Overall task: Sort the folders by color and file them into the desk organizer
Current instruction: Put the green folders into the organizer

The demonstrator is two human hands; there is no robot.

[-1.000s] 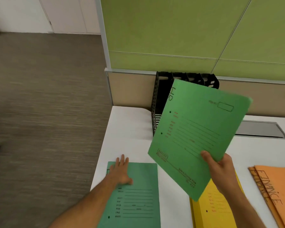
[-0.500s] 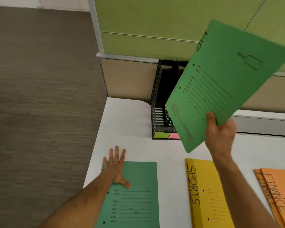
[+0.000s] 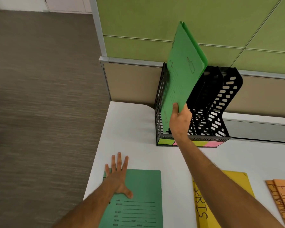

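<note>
Item — bright green folder: my right hand is gripping its lower edge, holding it upright, bottom corner in the black desk organizer's leftmost slot. My left hand — fingers spread — is pressing flat on the dark green folder in front of the organizer.

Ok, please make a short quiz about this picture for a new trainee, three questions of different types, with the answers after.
1. True or false: the right hand holds a yellow folder.
2. Into which slot of the black desk organizer does the light green folder go? A) the leftmost B) the middle C) the rightmost
3. Fill the gap: the left hand rests flat on the ____ green folder that lies on the white desk.

Key: 1. False, it grips the light green folder. 2. A. 3. dark.
</note>
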